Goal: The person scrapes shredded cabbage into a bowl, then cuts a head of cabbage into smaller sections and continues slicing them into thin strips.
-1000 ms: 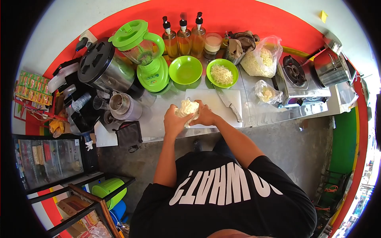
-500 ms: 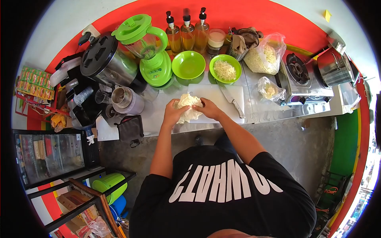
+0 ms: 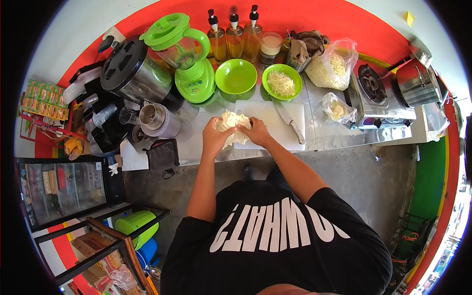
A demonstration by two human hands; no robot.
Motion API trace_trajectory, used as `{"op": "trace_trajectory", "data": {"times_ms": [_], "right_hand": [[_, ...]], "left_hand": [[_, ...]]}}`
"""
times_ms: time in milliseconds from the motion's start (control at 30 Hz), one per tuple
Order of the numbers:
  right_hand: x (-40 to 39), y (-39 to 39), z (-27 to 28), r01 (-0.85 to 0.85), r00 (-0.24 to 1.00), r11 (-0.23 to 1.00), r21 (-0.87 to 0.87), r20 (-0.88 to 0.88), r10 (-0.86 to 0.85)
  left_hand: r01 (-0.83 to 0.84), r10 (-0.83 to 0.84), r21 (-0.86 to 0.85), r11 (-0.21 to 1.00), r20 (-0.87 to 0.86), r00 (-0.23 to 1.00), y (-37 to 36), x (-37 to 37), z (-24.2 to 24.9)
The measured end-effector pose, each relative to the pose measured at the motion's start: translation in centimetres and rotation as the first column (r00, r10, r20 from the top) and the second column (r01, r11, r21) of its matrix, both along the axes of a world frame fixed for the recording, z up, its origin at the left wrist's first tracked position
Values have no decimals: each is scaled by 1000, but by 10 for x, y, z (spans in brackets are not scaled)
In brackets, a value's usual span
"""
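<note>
My left hand [image 3: 215,136] and my right hand [image 3: 257,132] grip a pale, ruffled cabbage [image 3: 233,119] from both sides, thumbs close together on its near face. The cabbage is over the left end of the white cutting board [image 3: 255,109], close to the counter's front edge. To the right of my hands, a knife [image 3: 289,122] with a pale handle lies on the board, handle toward me. Behind the board are an empty green bowl [image 3: 236,77] and a green bowl [image 3: 298,86] with pale shreds [image 3: 281,83] in it.
Left of my hands stand a green blender [image 3: 195,81], a steel container with a black lid [image 3: 140,69] and a metal cup [image 3: 151,117]. Pump bottles [image 3: 235,42] line the wall. At right are plastic bags of pale food [image 3: 330,69], a gas stove [image 3: 376,93] and a pot [image 3: 418,83].
Both hands still hold the cabbage and have shifted slightly on it, thumbs closer together. The whole view has moved a little. Everything else on the counter stays in place.
</note>
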State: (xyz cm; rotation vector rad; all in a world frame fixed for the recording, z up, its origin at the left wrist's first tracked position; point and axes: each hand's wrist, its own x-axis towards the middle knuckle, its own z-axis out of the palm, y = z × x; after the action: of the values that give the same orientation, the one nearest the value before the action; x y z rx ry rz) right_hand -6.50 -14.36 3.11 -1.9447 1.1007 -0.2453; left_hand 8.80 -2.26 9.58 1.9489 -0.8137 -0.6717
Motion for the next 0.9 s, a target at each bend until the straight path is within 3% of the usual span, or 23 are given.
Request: {"op": "trace_trajectory", "data": {"times_ms": [67,167,233,333,533,633,767,900], "right_hand": [[3,0,1,5,999,1000,-28,-45,-7],[8,-1,0,5,991,998,64,-137,4],[8,-4,-2,4,990,993,118,-142,13],[10,-2,-6,58,991,997,53,-121,-51],[10,-7,-5,46,993,993,109,-114,-33],[10,-4,-4,63,993,996,69,-102,-56],[24,15,27,159,963,987,15,-221,-152],[49,28,30,76,971,990,-121,-218,-101]], "left_hand": [[40,-39,31,999,-49,998,0,-4,9],[103,-115,-85,991,-158,981,4,-3,9],[29,-55,-103,994,-255,965,7,-1,11],[-57,-10,-194,979,-330,944,20,6,19],[-136,56,-202,970,-360,931,63,38,29],[-177,138,-154,972,-232,963,82,42,13],[-261,198,-194,946,-291,936,103,35,3],[-320,223,-213,923,-382,897,121,27,5]]}}
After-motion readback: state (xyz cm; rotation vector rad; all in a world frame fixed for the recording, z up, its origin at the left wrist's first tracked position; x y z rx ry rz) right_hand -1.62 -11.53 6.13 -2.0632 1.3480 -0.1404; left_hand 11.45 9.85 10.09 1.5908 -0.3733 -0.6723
